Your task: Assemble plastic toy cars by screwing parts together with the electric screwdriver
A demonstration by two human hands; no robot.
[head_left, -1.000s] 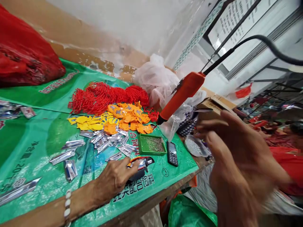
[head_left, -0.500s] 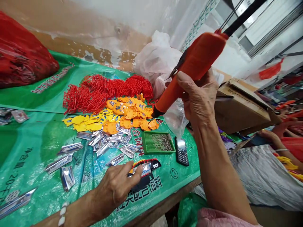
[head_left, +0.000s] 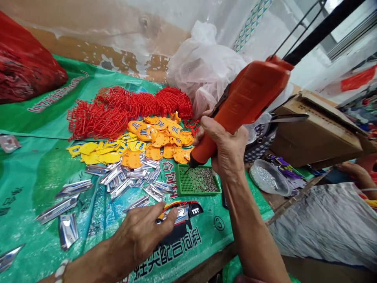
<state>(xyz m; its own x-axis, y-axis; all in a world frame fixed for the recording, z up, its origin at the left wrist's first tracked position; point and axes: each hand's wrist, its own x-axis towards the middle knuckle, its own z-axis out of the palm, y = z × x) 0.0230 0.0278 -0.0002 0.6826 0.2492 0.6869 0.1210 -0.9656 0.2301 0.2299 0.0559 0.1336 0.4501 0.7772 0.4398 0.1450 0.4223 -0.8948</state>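
Observation:
My right hand (head_left: 225, 147) is wrapped round an orange electric screwdriver (head_left: 241, 102) that hangs on a black cable. Its bit points down onto a green screw tray (head_left: 198, 180) filled with small screws. My left hand (head_left: 141, 236) lies on the green cloth (head_left: 38, 173), fingers closed on a small assembled piece (head_left: 182, 210) of red, yellow, silver and black parts, pinning it to the table.
Silver strips (head_left: 118, 179), yellow and orange plastic pieces (head_left: 153, 143) and red plastic frames (head_left: 118, 110) lie in heaps behind. A white plastic bag (head_left: 203, 67), a cardboard box (head_left: 318, 133), a clear dish of screws (head_left: 269, 179) and a red bag (head_left: 26, 74) stand around. Another person's hand (head_left: 356, 175) shows at right.
My right hand reached up, took hold of the hanging screwdriver and brought it down to the green screw tray. My left hand has stayed on the small piece.

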